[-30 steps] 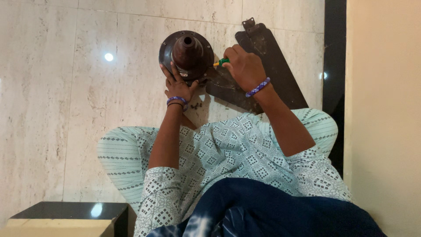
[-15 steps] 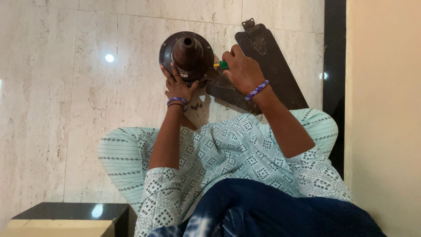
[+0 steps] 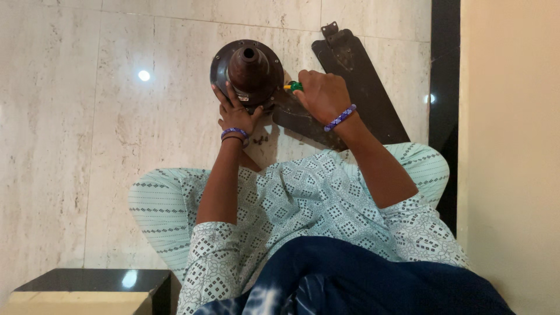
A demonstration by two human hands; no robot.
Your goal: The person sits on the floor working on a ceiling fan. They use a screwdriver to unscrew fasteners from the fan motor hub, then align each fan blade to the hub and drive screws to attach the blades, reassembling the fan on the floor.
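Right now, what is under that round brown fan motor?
The fan motor sits on the pale marble floor. A dark fan blade reaches its right edge, by the right hand. The left hand covers its near rim; beneath is hidden.

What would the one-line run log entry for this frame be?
left hand: steadies brown fan motor hub | right hand: grips green-handled screwdriver at hub edge | fan blade: flat on floor

screwdriver [image 3: 293,87]: only a green and yellow bit of handle shows; the right hand [image 3: 322,96] hides the rest, tip included.
fan motor [image 3: 247,71]: near rim covered by the left hand [image 3: 238,112].
fan blade [image 3: 357,81]: near end behind the right forearm.
small dark bits [image 3: 261,140]: too small to tell.
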